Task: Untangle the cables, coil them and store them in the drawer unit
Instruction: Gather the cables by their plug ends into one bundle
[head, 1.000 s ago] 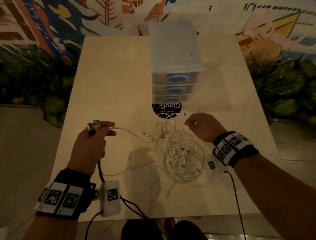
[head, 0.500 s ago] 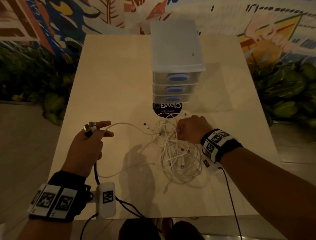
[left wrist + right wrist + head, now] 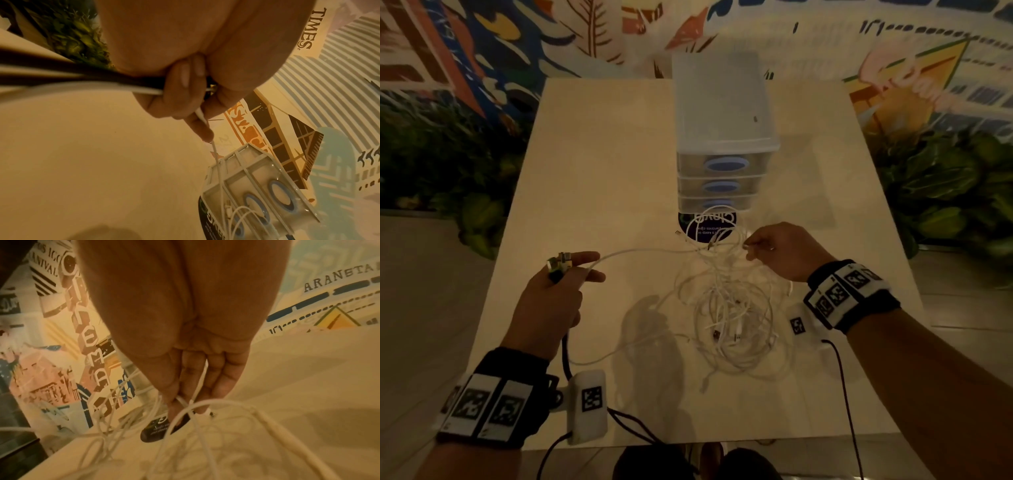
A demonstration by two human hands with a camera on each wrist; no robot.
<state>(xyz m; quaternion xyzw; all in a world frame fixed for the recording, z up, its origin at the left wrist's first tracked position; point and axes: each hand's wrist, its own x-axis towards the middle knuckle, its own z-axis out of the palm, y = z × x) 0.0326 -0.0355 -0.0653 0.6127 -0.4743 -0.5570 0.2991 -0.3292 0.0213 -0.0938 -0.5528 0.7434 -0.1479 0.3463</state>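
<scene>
A tangle of white cables (image 3: 726,308) lies on the table in front of the drawer unit (image 3: 724,137), a translucent three-drawer box with blue oval handles, all drawers closed. My left hand (image 3: 561,277) grips a bundle of cable plugs (image 3: 560,263) and one white cable (image 3: 640,253) that runs taut from it to the tangle. My right hand (image 3: 780,250) pinches a white cable strand (image 3: 197,395) at the top of the tangle and lifts a loop (image 3: 709,222) above the table. In the left wrist view curled fingers (image 3: 179,91) hold the cable (image 3: 202,118).
A round dark sticker (image 3: 707,226) sits on the table (image 3: 602,171) just before the drawer unit. Black sensor leads trail from both wrist bands over the near table edge. Green plants flank the table, and a painted wall stands behind it.
My right hand reached into the tangle, took a strand and has pulled back to the right, lifting a loop. The cable to my left hand has drawn tauter; the left hand barely moved.
</scene>
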